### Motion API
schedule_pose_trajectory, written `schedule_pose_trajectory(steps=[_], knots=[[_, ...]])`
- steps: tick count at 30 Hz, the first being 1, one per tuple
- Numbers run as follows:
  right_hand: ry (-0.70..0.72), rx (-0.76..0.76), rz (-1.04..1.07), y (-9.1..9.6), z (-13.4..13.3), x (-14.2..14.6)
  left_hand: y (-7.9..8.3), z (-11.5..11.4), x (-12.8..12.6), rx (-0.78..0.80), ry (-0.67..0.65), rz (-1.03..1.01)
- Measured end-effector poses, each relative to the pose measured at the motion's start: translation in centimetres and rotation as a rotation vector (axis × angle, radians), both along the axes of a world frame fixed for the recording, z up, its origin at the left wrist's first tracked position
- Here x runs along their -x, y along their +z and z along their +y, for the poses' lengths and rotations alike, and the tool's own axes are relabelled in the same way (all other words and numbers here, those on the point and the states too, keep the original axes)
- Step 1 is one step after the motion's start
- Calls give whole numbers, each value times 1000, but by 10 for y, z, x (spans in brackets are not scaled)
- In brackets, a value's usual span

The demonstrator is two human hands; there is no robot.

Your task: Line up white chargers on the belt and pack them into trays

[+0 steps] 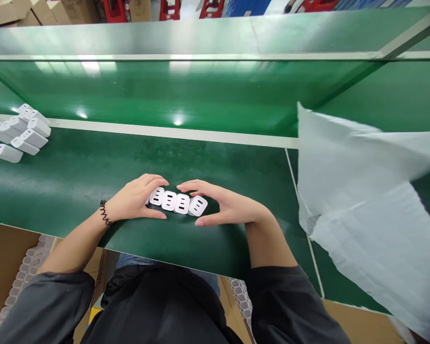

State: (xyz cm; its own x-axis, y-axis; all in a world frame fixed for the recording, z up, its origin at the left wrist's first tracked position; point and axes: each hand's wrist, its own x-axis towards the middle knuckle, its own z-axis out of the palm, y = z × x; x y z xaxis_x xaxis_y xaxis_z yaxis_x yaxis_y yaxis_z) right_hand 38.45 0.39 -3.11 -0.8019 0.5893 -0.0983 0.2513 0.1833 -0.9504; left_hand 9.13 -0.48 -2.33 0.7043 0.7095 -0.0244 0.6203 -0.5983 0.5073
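Observation:
A short row of several white charger blocks (169, 201), slot ends facing up, stands on the green bench in front of me. At the left end, my left hand (139, 197) curves around the blocks, its thumb on the near side and its fingers on the far side, spread apart. My right hand (225, 203) is cupped around the other end, thumb and fingers also apart. Between them, the rightmost charger block (198, 206) leans at an angle to the others. Whether the fingertips touch the blocks, I cannot tell.
More white chargers (28, 138) stand grouped on the bench's far left. Translucent white sheeting (365, 215) hangs over the right side. A green raised panel (172, 91) runs along the back. Cardboard boxes holding trays (21, 282) sit below the front edge.

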Motion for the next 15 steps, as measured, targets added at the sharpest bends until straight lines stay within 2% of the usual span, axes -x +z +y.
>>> schedule_pose_trajectory(steps=[8, 15], knots=[[2, -52, -94, -2, 0, -4, 0, 0, -1, -96, -11, 14], [-33, -17, -149, 6, 1, -10, -2, 0, -2, -149, -33, 12]])
